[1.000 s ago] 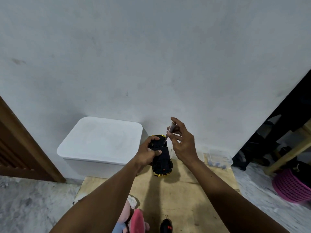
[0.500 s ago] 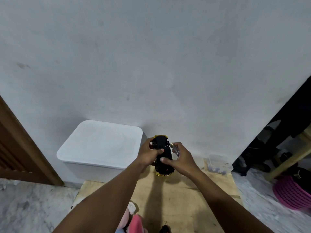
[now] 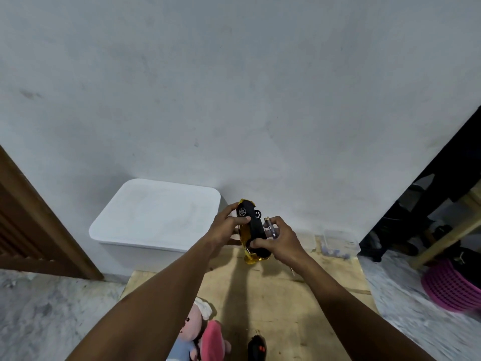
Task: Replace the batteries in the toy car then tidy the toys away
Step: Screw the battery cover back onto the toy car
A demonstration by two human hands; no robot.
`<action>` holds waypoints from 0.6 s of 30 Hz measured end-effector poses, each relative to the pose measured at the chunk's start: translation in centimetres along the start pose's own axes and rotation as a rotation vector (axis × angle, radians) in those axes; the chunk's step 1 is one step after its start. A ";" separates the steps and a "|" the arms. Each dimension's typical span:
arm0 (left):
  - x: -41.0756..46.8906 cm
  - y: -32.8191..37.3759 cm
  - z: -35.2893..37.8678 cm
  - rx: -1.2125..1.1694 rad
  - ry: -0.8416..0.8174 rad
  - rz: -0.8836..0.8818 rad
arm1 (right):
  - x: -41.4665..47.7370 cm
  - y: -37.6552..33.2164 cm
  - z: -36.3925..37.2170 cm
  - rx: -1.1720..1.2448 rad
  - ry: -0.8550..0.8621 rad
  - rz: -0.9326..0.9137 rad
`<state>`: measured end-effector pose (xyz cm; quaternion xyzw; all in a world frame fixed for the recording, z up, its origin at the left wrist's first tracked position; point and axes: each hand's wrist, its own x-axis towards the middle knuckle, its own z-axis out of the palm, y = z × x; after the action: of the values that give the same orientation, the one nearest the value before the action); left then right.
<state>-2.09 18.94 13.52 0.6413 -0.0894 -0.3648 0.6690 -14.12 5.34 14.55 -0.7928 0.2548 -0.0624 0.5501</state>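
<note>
**Plywood table against a grey wall, toy car held up in both hands**

Grey plaster wall fills most of the view, with a pale plywood table (image 3: 299, 303) standing on a marbled floor (image 3: 39, 321) below it. Above the far part of the table, clear of its top, the toy car (image 3: 256, 229) is held in the air. It is turned on its side, so the black underside faces right and the gold body faces left. Two wheels show at its far end.

The left hand (image 3: 226, 229) grips the far half of the car, fingers curled around the gold body and the thumb lying across the underside by a wheel. The right hand (image 3: 282, 239) holds the near half, with its thumb pressed on the black underside. Its curled fingers also hold a slim clear-handled tool (image 3: 269, 226) just beside the car.

To the left, a white lidded bin (image 3: 156, 217) sits against the wall, with a brown wooden door (image 3: 33, 230) further left. A small clear plastic box (image 3: 339, 243) rests at the far right corner of the table. At the near edge lie a plush doll (image 3: 194, 332) and a black remote control (image 3: 256, 347). A pink basket (image 3: 453, 287) stands on the floor at the right.
</note>
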 end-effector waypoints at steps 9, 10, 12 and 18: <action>-0.2 -0.7 0.0 -0.102 -0.172 -0.067 | 0.4 1.5 -1.1 0.319 -0.233 0.121; -0.2 -0.9 0.1 -0.105 -0.157 -0.067 | 0.3 1.8 -1.2 0.325 -0.222 0.125; -0.2 -1.3 0.2 -0.110 -0.096 -0.071 | 0.2 2.4 -1.3 0.313 -0.141 0.131; -0.4 -3.7 0.2 0.090 0.031 -0.193 | 0.7 4.7 -2.4 0.168 0.119 0.195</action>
<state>-3.89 19.34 10.26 0.6817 -0.0332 -0.4133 0.6027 -16.04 1.75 11.15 -0.7102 0.3568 -0.0767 0.6020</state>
